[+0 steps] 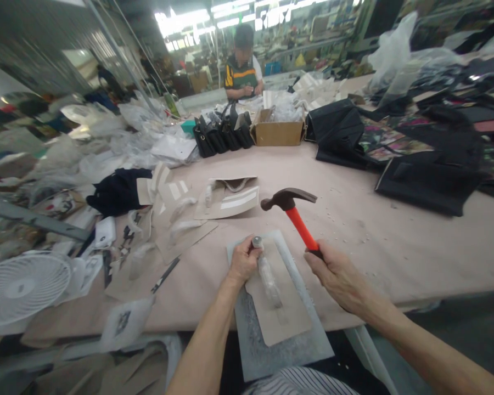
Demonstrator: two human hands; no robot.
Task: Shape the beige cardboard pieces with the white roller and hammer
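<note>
My right hand [333, 271] grips the black end of a claw hammer [301, 226] with an orange handle, its dark head raised above the table. Between the fingers of my left hand [246, 258] stands a short metal punch [257, 242] with a round top, held over the upper end of a beige bag panel [288, 312]. A plastic-wrapped handle [269, 280] runs down the middle of that panel. Beneath the panel lies a grey metal plate [251, 345] at the table's front edge. The punch's lower tip is hidden by my fingers.
More beige panels [239, 203] lie ahead and to the left, by a white fan [24, 288]. Black bags [222, 134] and a cardboard box [278, 133] stand farther back. Large black bag pieces [428, 181] lie at right. A co-worker [243, 68] sits opposite.
</note>
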